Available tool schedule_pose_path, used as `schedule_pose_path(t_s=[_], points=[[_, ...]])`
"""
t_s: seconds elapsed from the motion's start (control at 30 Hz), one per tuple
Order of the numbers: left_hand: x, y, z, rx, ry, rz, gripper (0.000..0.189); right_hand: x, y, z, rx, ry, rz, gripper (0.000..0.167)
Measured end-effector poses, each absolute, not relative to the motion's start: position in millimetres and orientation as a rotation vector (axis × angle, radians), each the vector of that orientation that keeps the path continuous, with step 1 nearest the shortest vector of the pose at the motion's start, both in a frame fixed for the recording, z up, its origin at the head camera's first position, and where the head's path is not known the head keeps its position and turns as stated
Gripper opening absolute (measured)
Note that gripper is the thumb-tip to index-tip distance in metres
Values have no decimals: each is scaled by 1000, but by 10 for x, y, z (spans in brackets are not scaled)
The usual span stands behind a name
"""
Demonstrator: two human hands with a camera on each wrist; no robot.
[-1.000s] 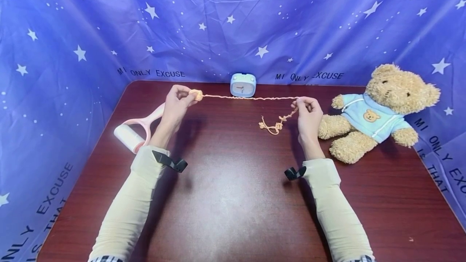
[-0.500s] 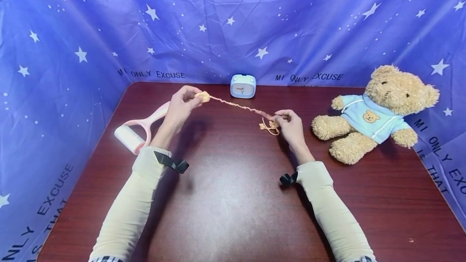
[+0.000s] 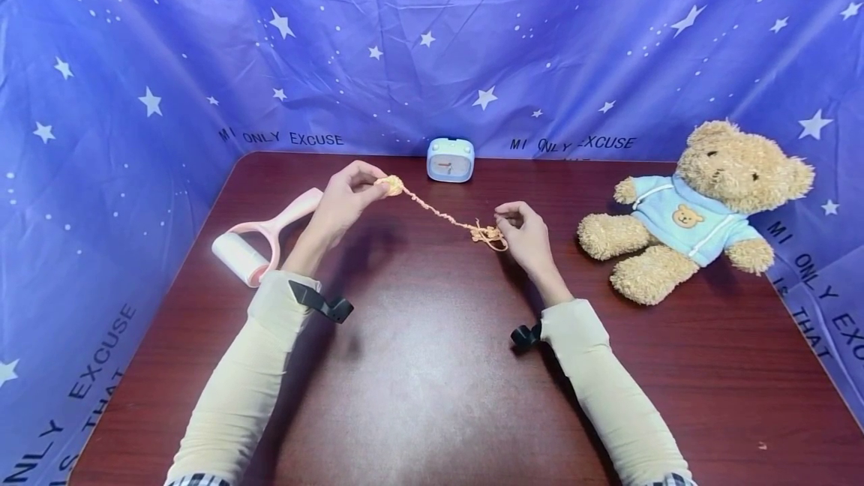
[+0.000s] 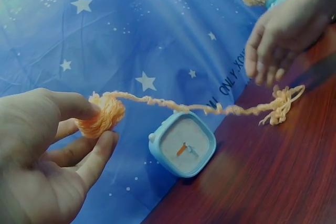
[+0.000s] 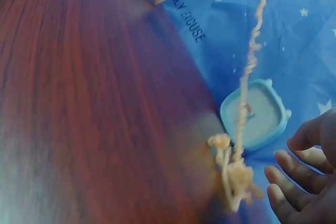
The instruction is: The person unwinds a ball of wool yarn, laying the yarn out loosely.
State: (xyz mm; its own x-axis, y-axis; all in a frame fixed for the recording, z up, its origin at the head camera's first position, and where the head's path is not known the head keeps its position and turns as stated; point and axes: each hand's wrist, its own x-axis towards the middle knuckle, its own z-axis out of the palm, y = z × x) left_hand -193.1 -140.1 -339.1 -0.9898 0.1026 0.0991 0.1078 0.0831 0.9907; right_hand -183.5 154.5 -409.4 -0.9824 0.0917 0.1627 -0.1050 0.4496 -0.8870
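My left hand (image 3: 343, 201) pinches a small wound bundle of orange yarn (image 4: 109, 115) between thumb and fingers, above the back left of the table. From the bundle a twisted yarn cord (image 3: 435, 210) slopes down to the right. It ends in a loose, looped tangle (image 5: 237, 178) over the tabletop. Beside that tangle is my right hand (image 3: 529, 237). Its fingers are loosely bent and spread, and in the right wrist view a gap shows between the fingertips (image 5: 283, 157) and the yarn.
A light blue alarm clock (image 3: 450, 161) stands at the table's back edge, behind the cord. A lint roller (image 3: 238, 257) with a pink handle lies at the left. On the right sits a teddy bear (image 3: 705, 220) in a blue top. A starry blue curtain (image 3: 432, 66) surrounds the table (image 3: 432, 366).
The cord was stretched taut between both hands and now slopes down slackly. My right hand has moved left and toward me and let go of it. My left hand has shifted slightly right.
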Motion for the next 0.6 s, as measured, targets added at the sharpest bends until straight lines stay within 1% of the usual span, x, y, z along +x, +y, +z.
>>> schedule_pose_path(t_s=[0.2,0.43,0.6], points=[[-1929,-1380,-3394,-285,-2305,-2132,15,-1814,1315,-3929,173,-2430,1624,18],[-1935,-1351,-3392,-331,-2274,-2187,16,-1819,947,-3815,418,-2397,1776,25],[-1937,-1344,-3414,-411,-2229,-2251,23,-1816,739,-3794,511,-2425,1793,27]])
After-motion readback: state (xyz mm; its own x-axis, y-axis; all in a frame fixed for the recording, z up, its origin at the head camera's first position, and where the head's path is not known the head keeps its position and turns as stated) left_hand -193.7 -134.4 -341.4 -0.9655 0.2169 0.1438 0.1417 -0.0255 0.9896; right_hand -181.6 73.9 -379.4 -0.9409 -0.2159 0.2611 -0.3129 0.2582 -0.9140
